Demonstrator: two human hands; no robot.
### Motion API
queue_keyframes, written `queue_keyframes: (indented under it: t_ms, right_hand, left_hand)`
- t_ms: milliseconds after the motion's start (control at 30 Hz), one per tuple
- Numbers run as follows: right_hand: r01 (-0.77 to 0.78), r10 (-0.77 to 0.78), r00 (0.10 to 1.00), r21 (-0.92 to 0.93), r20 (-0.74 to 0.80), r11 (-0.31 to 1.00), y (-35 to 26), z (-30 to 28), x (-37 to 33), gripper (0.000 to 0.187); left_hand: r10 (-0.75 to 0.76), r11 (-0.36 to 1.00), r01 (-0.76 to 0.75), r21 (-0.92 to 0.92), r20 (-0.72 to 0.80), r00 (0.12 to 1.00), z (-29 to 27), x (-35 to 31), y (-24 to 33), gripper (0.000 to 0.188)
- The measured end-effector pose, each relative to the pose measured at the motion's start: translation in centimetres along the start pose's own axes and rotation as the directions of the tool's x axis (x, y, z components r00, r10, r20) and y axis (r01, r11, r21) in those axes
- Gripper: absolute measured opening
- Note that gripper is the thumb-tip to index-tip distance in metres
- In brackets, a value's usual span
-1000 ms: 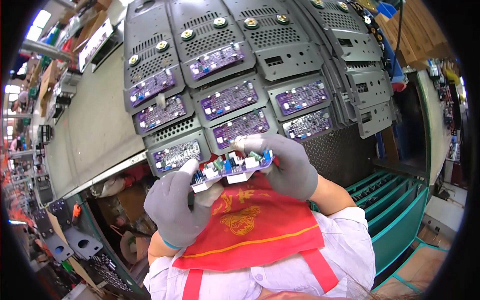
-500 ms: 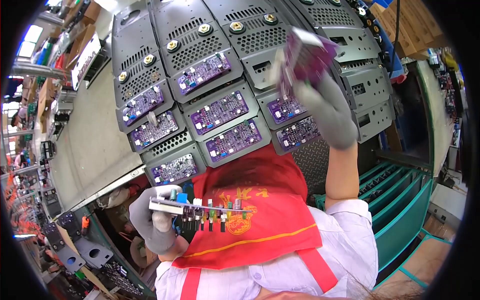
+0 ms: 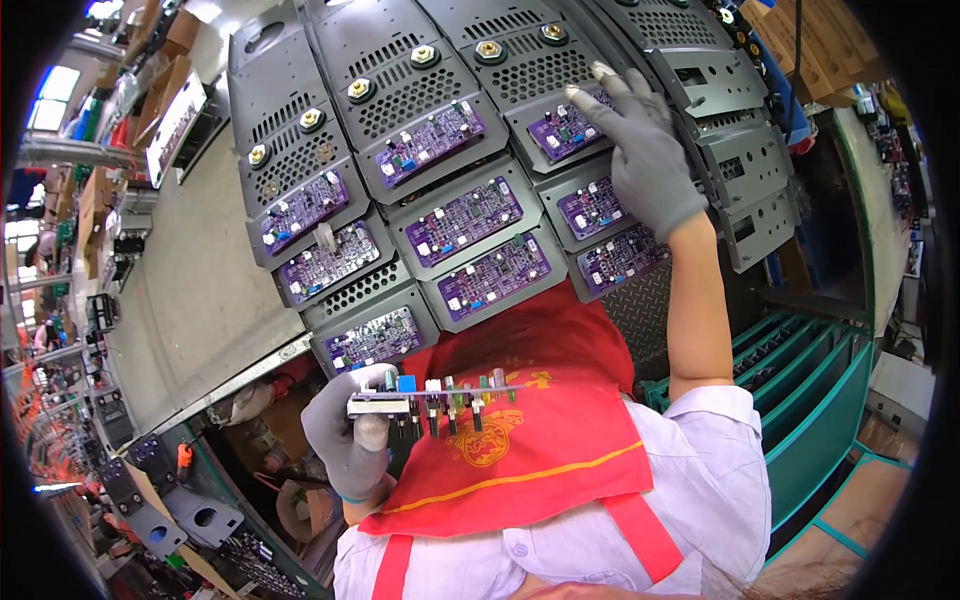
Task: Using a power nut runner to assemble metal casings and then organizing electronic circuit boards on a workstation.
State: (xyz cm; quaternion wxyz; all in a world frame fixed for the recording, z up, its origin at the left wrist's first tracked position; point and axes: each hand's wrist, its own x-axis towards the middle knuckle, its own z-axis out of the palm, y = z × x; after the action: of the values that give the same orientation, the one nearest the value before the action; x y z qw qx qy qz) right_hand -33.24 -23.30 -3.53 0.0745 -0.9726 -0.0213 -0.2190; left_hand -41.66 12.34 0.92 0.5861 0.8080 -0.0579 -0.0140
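In a grey glove, my left hand (image 3: 340, 435) is closed on one end of a circuit board (image 3: 463, 394). That board is held edge-on in front of the red apron, with black pins or stems pointing down and small coloured parts along its top. My right hand (image 3: 652, 165), gloved too, is stretched over a purple circuit board (image 3: 562, 132) lying on a dark metal panel (image 3: 530, 88). Its fingers are apart and rest at the board's far edge; the palm hides the board's right end. Below the palm, two more purple boards (image 3: 592, 208) lie on panels.
Several overlapping perforated panels bear purple boards (image 3: 465, 220) and brass nuts (image 3: 424, 56). Bare metal plates (image 3: 745, 205) stand at right. A green slotted rack (image 3: 810, 400) is at lower right, and a worktop (image 3: 190, 250) extends to the left.
My right hand has brought the purple board down onto the panel and its fingers have spread over it. My left hand, still holding its board, appears slightly further right.
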Motion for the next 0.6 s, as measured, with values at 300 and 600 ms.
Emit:
queue_keyframes:
  t_ms: [300,600]
  right_hand:
    - [0.049,-0.515,0.825,0.88,0.231,0.472,-8.0,-8.7,-4.3,0.041]
    - [-0.027,-0.403,0.901,0.948,0.161,0.318,-3.5,-11.0,-6.1,0.051]
  left_hand:
    - [0.467,0.728,-0.559,0.397,0.31,0.828,3.7,3.7,5.4,0.068]
    - [0.394,0.834,-0.527,0.164,0.493,0.776,6.7,4.7,5.0,0.053]
